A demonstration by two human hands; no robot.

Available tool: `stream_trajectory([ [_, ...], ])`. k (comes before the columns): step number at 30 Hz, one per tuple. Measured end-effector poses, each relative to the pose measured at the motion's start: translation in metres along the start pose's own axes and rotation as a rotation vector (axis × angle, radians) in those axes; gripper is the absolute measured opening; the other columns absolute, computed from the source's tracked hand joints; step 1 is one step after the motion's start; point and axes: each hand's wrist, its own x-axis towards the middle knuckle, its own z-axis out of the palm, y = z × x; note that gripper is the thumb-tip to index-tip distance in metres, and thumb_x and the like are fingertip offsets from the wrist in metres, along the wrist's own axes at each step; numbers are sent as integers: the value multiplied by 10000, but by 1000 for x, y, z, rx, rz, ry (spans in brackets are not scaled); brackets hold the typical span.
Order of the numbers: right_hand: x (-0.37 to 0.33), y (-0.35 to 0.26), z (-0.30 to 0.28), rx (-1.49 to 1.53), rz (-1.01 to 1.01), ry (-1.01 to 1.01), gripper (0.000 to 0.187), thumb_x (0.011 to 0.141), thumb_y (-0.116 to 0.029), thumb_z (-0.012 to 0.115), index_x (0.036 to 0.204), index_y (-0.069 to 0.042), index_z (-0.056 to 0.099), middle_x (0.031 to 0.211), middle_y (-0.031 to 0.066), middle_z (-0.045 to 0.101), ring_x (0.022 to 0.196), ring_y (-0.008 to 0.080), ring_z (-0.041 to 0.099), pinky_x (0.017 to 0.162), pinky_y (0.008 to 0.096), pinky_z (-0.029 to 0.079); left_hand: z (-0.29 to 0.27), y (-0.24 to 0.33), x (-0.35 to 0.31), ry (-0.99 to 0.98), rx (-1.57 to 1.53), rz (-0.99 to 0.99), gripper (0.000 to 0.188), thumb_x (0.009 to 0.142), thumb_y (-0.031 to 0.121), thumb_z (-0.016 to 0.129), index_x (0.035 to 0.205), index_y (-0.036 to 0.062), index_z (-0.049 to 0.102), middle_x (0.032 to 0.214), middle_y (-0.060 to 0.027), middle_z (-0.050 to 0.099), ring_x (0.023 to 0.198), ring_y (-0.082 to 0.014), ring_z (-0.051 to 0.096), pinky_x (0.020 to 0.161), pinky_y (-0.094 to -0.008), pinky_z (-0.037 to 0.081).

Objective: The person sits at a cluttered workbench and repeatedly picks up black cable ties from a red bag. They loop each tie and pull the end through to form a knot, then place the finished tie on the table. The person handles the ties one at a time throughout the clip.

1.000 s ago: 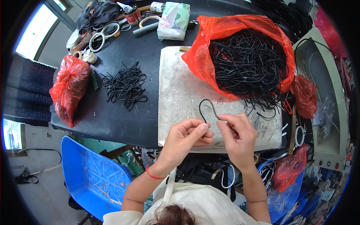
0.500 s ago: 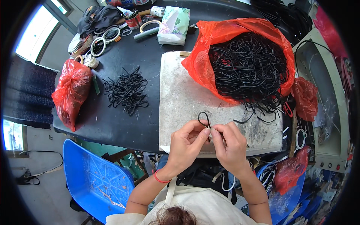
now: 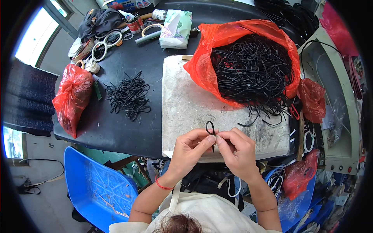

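Note:
Between my two hands is a short black cord (image 3: 210, 125), bent into a small upright loop with an end hanging below my fingertips. My left hand (image 3: 193, 146) pinches it from the left, thumb against the fingers. From the right, my right hand (image 3: 235, 148) pinches it at the same spot, the thumbs almost touching. Both hands are over the near edge of a stained white board (image 3: 182, 105). Beyond them an open red plastic bag (image 3: 198, 64) spills a large tangle of black cords (image 3: 252, 70). A smaller pile of looped black cords (image 3: 128, 94) lies to the left.
A tied red bag (image 3: 74, 99) rests at the table's left edge. Tape rings (image 3: 100, 50), a tissue pack (image 3: 176, 31) and a tin (image 3: 135, 25) stand at the back. A blue plastic chair (image 3: 89, 194) is at lower left, a beige metal cabinet (image 3: 336, 128) at right.
The cord's loop now stands narrower and more upright, and its end shows below my fingers. Both hands remain pinched together, and the whole view has shifted slightly.

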Motion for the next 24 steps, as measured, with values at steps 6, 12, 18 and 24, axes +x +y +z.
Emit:
stream_trajectory([
  [6, -3, 14, -4, -33, -76, 4, 117, 769, -12, 611, 885, -26, 625, 690, 79, 548, 556, 179, 546, 495, 279, 423, -2, 19, 5, 105, -538, -123, 69, 877, 107, 505, 870, 41, 526, 871, -43, 580, 767, -103, 546, 753, -254, 434],
  [12, 0, 13, -6, -300, -367, 26, 212, 700, 8, 652, 905, -38, 623, 734, 66, 557, 613, 207, 562, 510, 300, 446, -14, 7, 1, -69, -185, -223, 143, 873, 156, 552, 895, 16, 566, 820, -26, 581, 732, -81, 525, 687, -219, 426],
  [18, 1, 15, 7, -275, -397, 134, 189, 704, 6, 655, 886, -24, 620, 742, 69, 561, 623, 212, 570, 512, 300, 451, -11, 6, -1, -108, -48, -176, 169, 867, 155, 576, 913, -7, 594, 806, -14, 584, 753, -68, 541, 685, -203, 441],
  [24, -2, 11, 0, -307, -277, 119, 183, 712, 18, 643, 888, -26, 622, 729, 74, 548, 619, 218, 546, 530, 309, 438, -8, 12, -5, 21, -70, -177, 148, 897, 120, 505, 862, -16, 552, 845, -62, 597, 744, -94, 571, 643, -237, 468],
])
